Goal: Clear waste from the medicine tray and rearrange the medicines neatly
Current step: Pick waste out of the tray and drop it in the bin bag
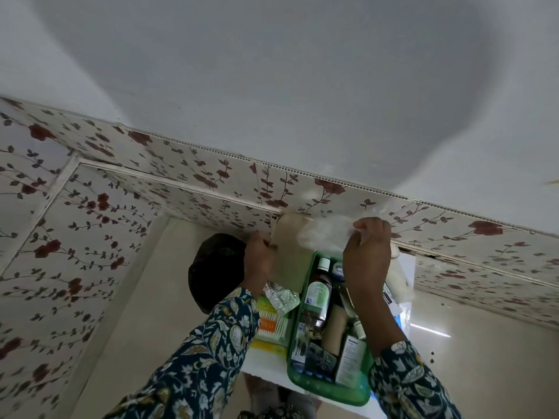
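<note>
A green medicine tray (pixel 329 388) sits on a small white table, packed with bottles, boxes and blister strips. Above its far end, my left hand (pixel 260 258) grips the left edge of a beige paper envelope (pixel 287 252). My right hand (pixel 367 252) pinches a clear crumpled plastic bag (pixel 325 234) that lies against the envelope's upper right. A tall brown bottle with a green label (pixel 316 297) lies in the tray between my arms. A crumpled foil strip (pixel 281 297) rests just left of the tray.
A pack of cotton buds (pixel 270 325) lies on the table left of the tray. A dark round object (pixel 214 270) sits on the floor behind my left hand. White packets (pixel 396 282) lie right of the tray. Floral wall panels surround the spot.
</note>
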